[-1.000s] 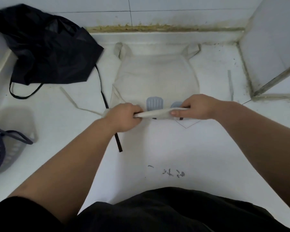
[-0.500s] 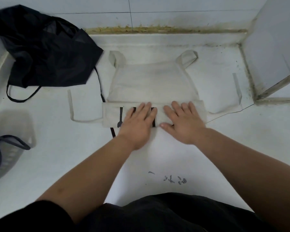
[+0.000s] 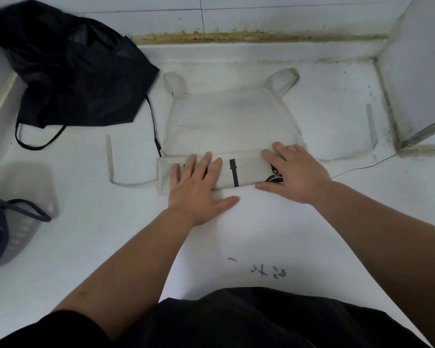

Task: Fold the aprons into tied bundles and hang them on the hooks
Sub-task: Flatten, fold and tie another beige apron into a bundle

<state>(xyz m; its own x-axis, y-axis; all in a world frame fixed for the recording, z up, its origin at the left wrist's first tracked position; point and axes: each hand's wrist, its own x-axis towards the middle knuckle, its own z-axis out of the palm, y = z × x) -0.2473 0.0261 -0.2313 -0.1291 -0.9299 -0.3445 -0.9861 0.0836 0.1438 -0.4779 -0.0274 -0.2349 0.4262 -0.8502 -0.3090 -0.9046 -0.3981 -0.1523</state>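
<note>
Beige cloth apron [image 3: 231, 121] lies on the white surface [image 3: 261, 234], near edge folded into a band. On that band the left hand [image 3: 199, 182] and right hand [image 3: 296, 172] press flat, fingers straight, gripping nothing. Beyond the left hand sits a crumpled black apron [image 3: 81, 71].

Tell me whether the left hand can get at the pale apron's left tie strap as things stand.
Likely yes: the left hand presses the folded apron, and the tie strap lies flat on the counter beside it, nothing covering it.

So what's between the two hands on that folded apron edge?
Head view: between left hand and right hand, only the cream apron's folded band bearing a dark printed bar.
</note>
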